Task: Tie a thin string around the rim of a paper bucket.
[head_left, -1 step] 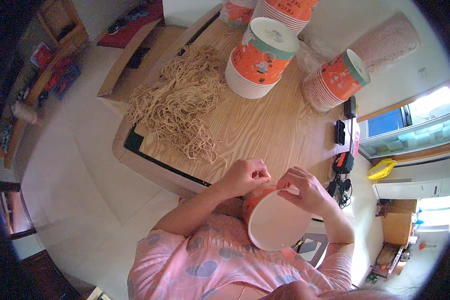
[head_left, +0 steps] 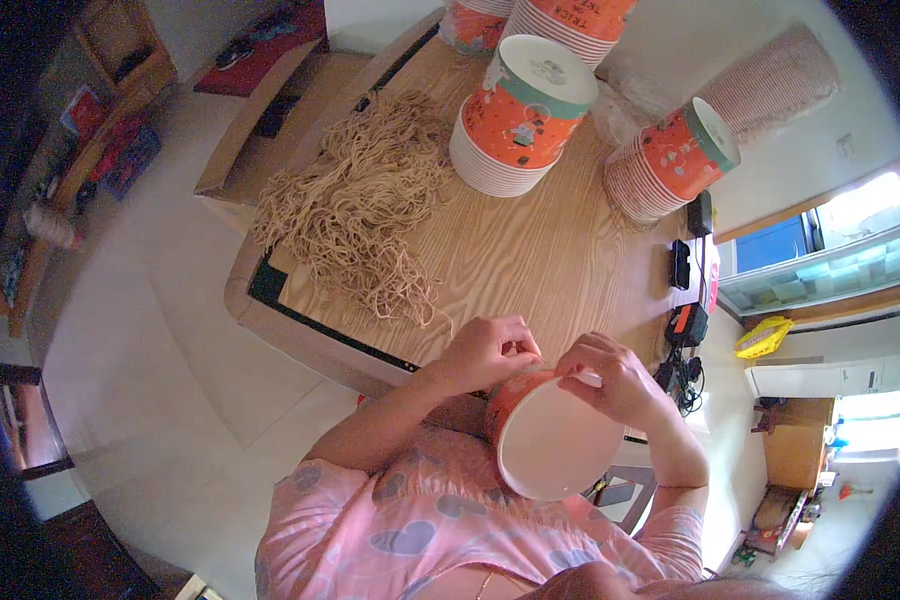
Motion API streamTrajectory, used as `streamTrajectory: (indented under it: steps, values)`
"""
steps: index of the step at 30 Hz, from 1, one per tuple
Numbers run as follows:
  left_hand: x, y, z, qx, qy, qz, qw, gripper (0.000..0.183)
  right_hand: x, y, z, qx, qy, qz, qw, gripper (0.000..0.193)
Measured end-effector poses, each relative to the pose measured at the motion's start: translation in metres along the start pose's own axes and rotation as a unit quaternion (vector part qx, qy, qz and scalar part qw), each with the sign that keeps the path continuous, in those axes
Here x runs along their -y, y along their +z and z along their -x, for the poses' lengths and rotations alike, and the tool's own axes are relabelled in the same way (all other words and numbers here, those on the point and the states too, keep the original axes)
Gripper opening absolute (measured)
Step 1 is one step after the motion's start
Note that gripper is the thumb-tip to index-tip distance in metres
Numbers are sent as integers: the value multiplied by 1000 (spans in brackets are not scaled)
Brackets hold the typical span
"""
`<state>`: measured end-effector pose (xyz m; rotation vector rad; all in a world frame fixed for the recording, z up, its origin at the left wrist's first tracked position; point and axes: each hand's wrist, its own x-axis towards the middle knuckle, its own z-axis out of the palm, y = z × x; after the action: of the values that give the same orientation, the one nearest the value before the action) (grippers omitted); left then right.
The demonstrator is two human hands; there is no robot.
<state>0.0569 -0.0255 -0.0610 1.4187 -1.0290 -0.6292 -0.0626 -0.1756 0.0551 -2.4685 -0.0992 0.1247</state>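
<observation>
An orange paper bucket (head_left: 555, 452) lies tilted against my lap, its white open mouth turned up toward me. My right hand (head_left: 615, 378) is closed over the upper edge, thumb inside the mouth and fingers curled over the outer wall. At the far side of the bucket, my left hand (head_left: 495, 350) has its fingers pinched together close to the wall; whatever they hold is too small or hidden to make out. Beyond my hands, a loose heap of beige cord (head_left: 360, 200) spreads over the wooden table (head_left: 530, 270), one strand trailing toward my left hand.
Nested orange buckets (head_left: 525, 125) stand upside down on the table, with another stack (head_left: 670, 165) to their right and more behind. A plastic-wrapped stack (head_left: 780, 85) is at the back right. Black adapters and cables (head_left: 682, 330) lie along the right edge. A cardboard box (head_left: 260, 140) stands left.
</observation>
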Motion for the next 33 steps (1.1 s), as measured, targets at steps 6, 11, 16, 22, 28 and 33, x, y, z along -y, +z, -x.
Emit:
streamTrajectory:
  steps: [6, 11, 16, 22, 28, 33]
  values:
    - [-34, -29, 6, -56, -39, -10, 998, 10, -35, -10, 9, -108, 189, 46, 975, 18]
    - [-68, -27, 18, -49, 43, -19, 998, 9, -70, -17, 7, -185, 258, 47, 947, 19]
    - [-90, -25, 44, 28, -3, 8, 1000, 7, -60, -26, 6, -260, 218, 83, 937, 16]
    - [-93, -5, 54, 135, 77, 14, 988, 13, -65, -26, 2, -305, 189, 71, 931, 14]
    - [-75, 13, 56, 145, 49, -49, 987, 15, -68, -16, 19, -348, 123, 85, 925, 17]
    - [-63, 15, 58, 108, -16, -70, 992, 12, -4, 16, 65, -488, 136, -110, 855, 19]
